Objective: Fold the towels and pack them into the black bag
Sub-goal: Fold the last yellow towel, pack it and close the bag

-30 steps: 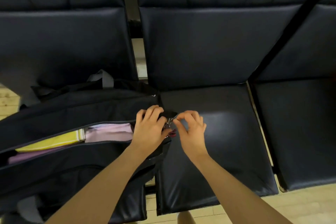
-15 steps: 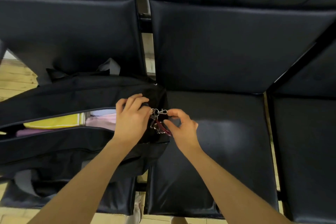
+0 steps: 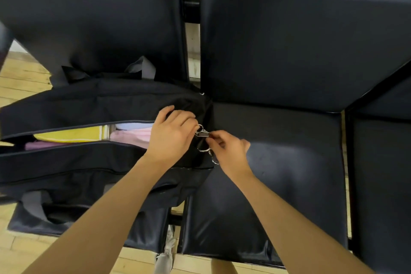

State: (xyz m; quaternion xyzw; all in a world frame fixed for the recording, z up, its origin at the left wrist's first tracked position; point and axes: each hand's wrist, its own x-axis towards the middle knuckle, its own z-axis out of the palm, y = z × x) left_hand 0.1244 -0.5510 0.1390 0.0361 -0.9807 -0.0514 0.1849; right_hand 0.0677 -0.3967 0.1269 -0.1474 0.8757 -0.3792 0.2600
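Both hands at the bag's zip end, towels already inside.
Held the bag (image 3: pixel 93 104) end bunched in the left hand (image 3: pixel 172 138), fingers curled over the fabric; pinched the metal zip pull (image 3: pixel 202 133) between thumb and fingertips of the right hand (image 3: pixel 229 151). Best done, by judgement, with the cloth kept taut by the left and the pull drawn straight along the track, clear of the towels. Lay long and black across the left seat (image 3: pixel 31 224), mouth gaping; showed folded towels (image 3: pixel 73 135) within, yellow, pink and pale blue, close under the teeth.
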